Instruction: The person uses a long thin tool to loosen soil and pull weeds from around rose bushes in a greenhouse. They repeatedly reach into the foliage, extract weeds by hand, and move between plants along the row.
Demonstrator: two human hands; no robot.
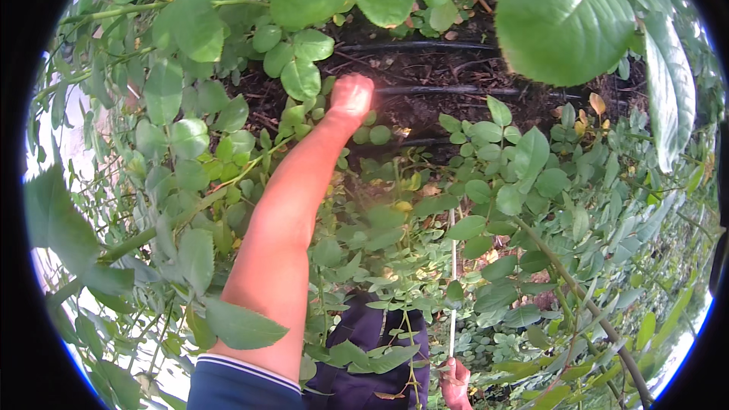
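My left arm reaches forward through leafy rose bushes. My left hand (pixel 352 91) is curled over dark soil at the near end of a black irrigation tube (pixel 450 90); its fingers are turned away, so anything inside it is hidden. At the bottom, my right hand (pixel 455 382) grips the lower end of a thin pale rod (pixel 453 285), thumb along it. This rod stands roughly upright among the foliage, and its upper end is lost behind leaves.
Rose leaves (pixel 561 17) hang very close to the camera. A thick stem (pixel 592 307) arches at right, and another cane (pixel 148 233) crosses at left. A second black tube (pixel 421 45) runs over the soil. My dark trousers (pixel 370 330) show below, partly behind leaves.
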